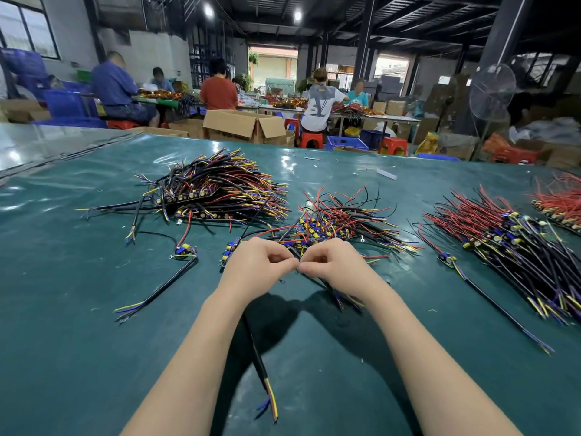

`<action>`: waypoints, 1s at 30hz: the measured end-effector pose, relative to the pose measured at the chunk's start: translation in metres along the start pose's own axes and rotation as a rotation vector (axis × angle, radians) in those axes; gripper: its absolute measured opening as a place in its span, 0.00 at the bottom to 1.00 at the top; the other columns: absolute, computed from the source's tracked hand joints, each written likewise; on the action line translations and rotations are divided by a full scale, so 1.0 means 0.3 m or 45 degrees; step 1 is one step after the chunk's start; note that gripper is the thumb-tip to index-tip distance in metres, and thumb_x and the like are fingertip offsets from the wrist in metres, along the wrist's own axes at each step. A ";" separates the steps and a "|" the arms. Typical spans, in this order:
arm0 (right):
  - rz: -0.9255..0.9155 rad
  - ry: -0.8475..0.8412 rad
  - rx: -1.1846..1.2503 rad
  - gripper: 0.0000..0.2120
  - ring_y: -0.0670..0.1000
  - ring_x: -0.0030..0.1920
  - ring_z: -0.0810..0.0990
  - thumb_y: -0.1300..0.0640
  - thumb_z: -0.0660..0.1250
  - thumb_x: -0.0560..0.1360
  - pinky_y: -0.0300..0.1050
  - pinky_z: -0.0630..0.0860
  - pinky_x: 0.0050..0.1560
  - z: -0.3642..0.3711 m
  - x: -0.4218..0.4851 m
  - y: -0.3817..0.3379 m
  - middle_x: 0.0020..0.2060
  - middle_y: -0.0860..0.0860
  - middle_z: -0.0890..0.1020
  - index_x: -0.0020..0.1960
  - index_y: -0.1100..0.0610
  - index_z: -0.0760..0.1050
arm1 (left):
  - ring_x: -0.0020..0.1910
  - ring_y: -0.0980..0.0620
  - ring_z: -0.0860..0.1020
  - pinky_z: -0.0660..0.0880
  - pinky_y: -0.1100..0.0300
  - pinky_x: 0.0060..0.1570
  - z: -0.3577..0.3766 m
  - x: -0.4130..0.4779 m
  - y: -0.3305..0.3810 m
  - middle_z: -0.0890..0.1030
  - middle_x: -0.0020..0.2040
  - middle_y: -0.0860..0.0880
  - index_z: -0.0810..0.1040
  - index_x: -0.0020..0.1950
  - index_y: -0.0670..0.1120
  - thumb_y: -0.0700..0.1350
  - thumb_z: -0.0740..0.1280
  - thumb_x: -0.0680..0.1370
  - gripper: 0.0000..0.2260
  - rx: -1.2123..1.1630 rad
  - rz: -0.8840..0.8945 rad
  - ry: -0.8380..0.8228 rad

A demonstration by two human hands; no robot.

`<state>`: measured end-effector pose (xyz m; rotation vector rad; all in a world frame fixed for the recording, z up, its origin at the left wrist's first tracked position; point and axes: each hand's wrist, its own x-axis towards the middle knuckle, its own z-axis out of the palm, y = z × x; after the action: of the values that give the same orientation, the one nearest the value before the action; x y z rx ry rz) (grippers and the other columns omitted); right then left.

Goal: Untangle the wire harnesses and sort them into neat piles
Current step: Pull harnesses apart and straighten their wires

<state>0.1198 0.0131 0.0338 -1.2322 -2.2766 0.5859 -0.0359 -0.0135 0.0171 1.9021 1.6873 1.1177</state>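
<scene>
A tangled heap of wire harnesses [339, 221] with red, black, yellow and blue leads lies at the middle of the green table [78, 341]. My left hand [256, 265] and my right hand [330, 262] meet at its near edge, fingertips pinched together on thin wires from it. A black cable [261, 369] with yellow, red and blue ends runs from under my left hand toward me. A neat pile of harnesses [220, 187] lies at the back left. Another sorted pile [509, 243] lies at the right.
A single harness [169, 275] lies loose to the left of my hands. More red-wired harnesses [559, 202] sit at the far right edge. Beyond the table stand cardboard boxes [245, 124], red stools, a standing fan [492, 92], and several seated people at other benches.
</scene>
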 end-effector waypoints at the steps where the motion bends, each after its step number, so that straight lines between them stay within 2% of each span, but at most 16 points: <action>1: 0.029 -0.036 0.041 0.03 0.44 0.33 0.71 0.59 0.68 0.72 0.32 0.65 0.35 -0.003 0.000 -0.005 0.28 0.41 0.74 0.43 0.57 0.81 | 0.25 0.62 0.70 0.66 0.63 0.31 -0.001 0.000 0.000 0.74 0.22 0.60 0.79 0.30 0.56 0.45 0.71 0.70 0.10 0.017 0.017 -0.005; 3: 0.049 -0.103 -0.141 0.04 0.48 0.39 0.75 0.57 0.67 0.73 0.40 0.68 0.47 0.003 -0.006 -0.011 0.32 0.44 0.77 0.45 0.54 0.80 | 0.29 0.62 0.72 0.68 0.62 0.34 0.002 -0.005 0.001 0.77 0.26 0.59 0.82 0.34 0.54 0.46 0.71 0.70 0.06 0.105 0.056 -0.042; 4: 0.013 -0.108 -0.367 0.06 0.50 0.43 0.76 0.55 0.64 0.74 0.43 0.66 0.57 0.009 -0.007 -0.015 0.36 0.45 0.80 0.46 0.52 0.80 | 0.31 0.61 0.73 0.70 0.61 0.36 0.006 -0.007 0.000 0.78 0.29 0.58 0.83 0.36 0.54 0.47 0.71 0.71 0.04 0.161 0.077 -0.069; 5: -0.047 -0.101 -0.597 0.07 0.52 0.46 0.77 0.54 0.61 0.76 0.46 0.60 0.65 0.015 -0.008 -0.022 0.40 0.47 0.82 0.46 0.51 0.79 | 0.35 0.57 0.75 0.72 0.60 0.38 0.009 -0.008 0.001 0.79 0.32 0.57 0.83 0.38 0.53 0.47 0.70 0.71 0.03 0.210 0.099 -0.089; 6: -0.108 -0.085 -0.727 0.09 0.53 0.48 0.77 0.54 0.59 0.77 0.46 0.55 0.69 0.023 -0.008 -0.027 0.42 0.50 0.82 0.44 0.50 0.77 | 0.37 0.54 0.76 0.72 0.59 0.40 0.011 -0.009 0.001 0.79 0.34 0.56 0.83 0.39 0.52 0.47 0.69 0.72 0.03 0.243 0.119 -0.095; 7: -0.143 -0.076 -0.739 0.09 0.54 0.47 0.77 0.55 0.57 0.77 0.46 0.57 0.68 0.026 -0.010 -0.034 0.42 0.52 0.82 0.42 0.50 0.75 | 0.38 0.54 0.75 0.71 0.59 0.40 0.011 -0.010 0.003 0.78 0.34 0.56 0.82 0.39 0.51 0.46 0.68 0.73 0.04 0.251 0.134 -0.091; 8: -0.130 -0.089 -0.663 0.10 0.55 0.45 0.77 0.55 0.57 0.77 0.45 0.64 0.62 0.026 -0.011 -0.041 0.40 0.53 0.82 0.40 0.50 0.74 | 0.36 0.54 0.73 0.70 0.59 0.39 0.009 -0.010 0.004 0.76 0.32 0.57 0.80 0.37 0.52 0.45 0.67 0.74 0.06 0.235 0.143 -0.083; 9: -0.088 -0.115 -0.528 0.10 0.54 0.41 0.76 0.56 0.57 0.77 0.44 0.69 0.51 0.024 -0.011 -0.043 0.36 0.52 0.80 0.39 0.51 0.73 | 0.34 0.55 0.72 0.68 0.60 0.37 0.005 -0.009 0.004 0.75 0.30 0.57 0.78 0.34 0.54 0.44 0.66 0.74 0.09 0.205 0.142 -0.074; 11: -0.002 -0.155 -0.199 0.11 0.49 0.31 0.74 0.58 0.59 0.76 0.42 0.69 0.38 0.020 -0.009 -0.037 0.28 0.48 0.76 0.36 0.52 0.73 | 0.29 0.58 0.69 0.65 0.60 0.34 -0.005 -0.007 0.005 0.73 0.26 0.56 0.74 0.29 0.56 0.43 0.66 0.73 0.14 0.132 0.126 -0.061; 14: 0.066 -0.188 0.219 0.13 0.43 0.23 0.64 0.60 0.62 0.75 0.37 0.62 0.27 0.010 -0.011 -0.030 0.23 0.44 0.69 0.33 0.51 0.76 | 0.25 0.59 0.67 0.63 0.64 0.30 -0.023 -0.005 0.008 0.72 0.22 0.58 0.74 0.27 0.57 0.42 0.67 0.72 0.16 -0.015 0.092 -0.081; 17: 0.105 -0.254 0.567 0.14 0.42 0.23 0.60 0.62 0.61 0.76 0.33 0.56 0.24 0.001 -0.013 -0.016 0.20 0.43 0.67 0.34 0.55 0.77 | 0.23 0.61 0.67 0.61 0.71 0.26 -0.036 -0.007 0.011 0.72 0.22 0.58 0.77 0.29 0.53 0.41 0.68 0.73 0.14 -0.172 0.065 -0.134; 20: 0.161 -0.250 0.782 0.16 0.42 0.23 0.62 0.64 0.62 0.76 0.31 0.57 0.23 0.000 -0.012 0.002 0.19 0.44 0.68 0.31 0.56 0.78 | 0.23 0.61 0.66 0.61 0.71 0.25 -0.038 -0.010 0.011 0.71 0.21 0.56 0.79 0.29 0.51 0.42 0.69 0.73 0.12 -0.277 0.032 -0.174; 24: 0.069 -0.320 1.074 0.15 0.43 0.21 0.64 0.65 0.64 0.72 0.32 0.58 0.22 -0.021 -0.018 0.008 0.18 0.48 0.70 0.28 0.57 0.80 | 0.20 0.60 0.63 0.58 0.71 0.21 -0.059 -0.004 -0.001 0.68 0.20 0.55 0.80 0.27 0.48 0.39 0.69 0.73 0.14 -0.688 -0.102 -0.258; 27: -0.005 -0.405 1.211 0.14 0.44 0.20 0.65 0.61 0.61 0.69 0.31 0.60 0.22 -0.037 -0.026 0.013 0.18 0.48 0.71 0.29 0.57 0.81 | 0.19 0.60 0.62 0.56 0.71 0.20 -0.075 -0.004 -0.017 0.67 0.20 0.54 0.80 0.24 0.45 0.37 0.64 0.74 0.18 -0.870 -0.135 -0.315; 30: -0.010 -0.386 1.281 0.12 0.43 0.20 0.66 0.63 0.63 0.67 0.31 0.61 0.22 -0.030 -0.027 0.024 0.18 0.48 0.71 0.28 0.57 0.81 | 0.19 0.61 0.62 0.57 0.72 0.20 -0.075 -0.010 -0.015 0.67 0.20 0.54 0.80 0.25 0.45 0.41 0.65 0.69 0.12 -0.962 -0.147 -0.364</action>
<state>0.1339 0.0110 0.0351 -0.6351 -1.7307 1.7187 -0.0557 -0.0204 0.0270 1.3751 0.9972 1.1493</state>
